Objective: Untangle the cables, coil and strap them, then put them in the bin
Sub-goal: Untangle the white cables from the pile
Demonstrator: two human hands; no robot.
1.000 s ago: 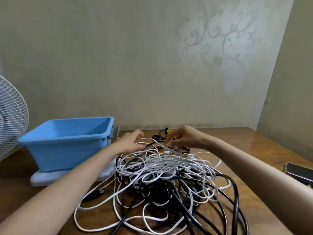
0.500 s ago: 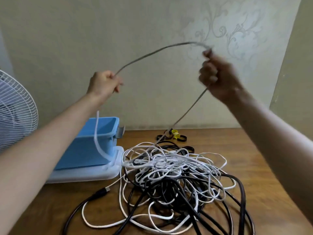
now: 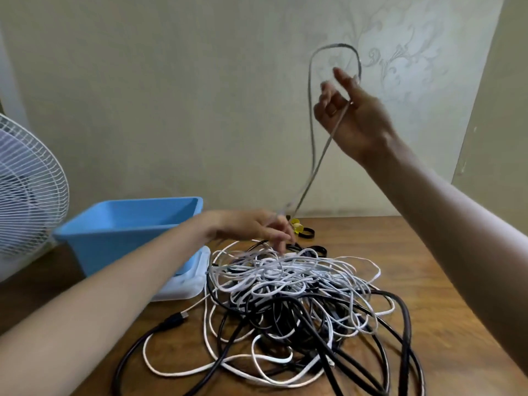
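A tangled heap of white and black cables [image 3: 300, 298] lies on the wooden table [image 3: 445, 352]. My right hand [image 3: 350, 115] is raised high at the upper right and holds a loop of flat white cable [image 3: 311, 110] that arches over its fingers and drops in two strands to the heap. My left hand [image 3: 254, 228] is low at the heap's far edge, fingers curled around the white cable where it meets the pile; it is blurred. The empty blue bin [image 3: 125, 230] stands left of the heap on a pale lid [image 3: 188, 284].
A white standing fan [image 3: 25, 190] fills the far left. Black straps and a yellow one [image 3: 301, 228] lie behind the heap near the wall. A black cable with a USB plug [image 3: 174, 321] trails toward the front left.
My left hand has dropped from head height down to the heap, sliding along the white cable. My right hand stays raised, and the cable between them now hangs as a tall narrow loop.
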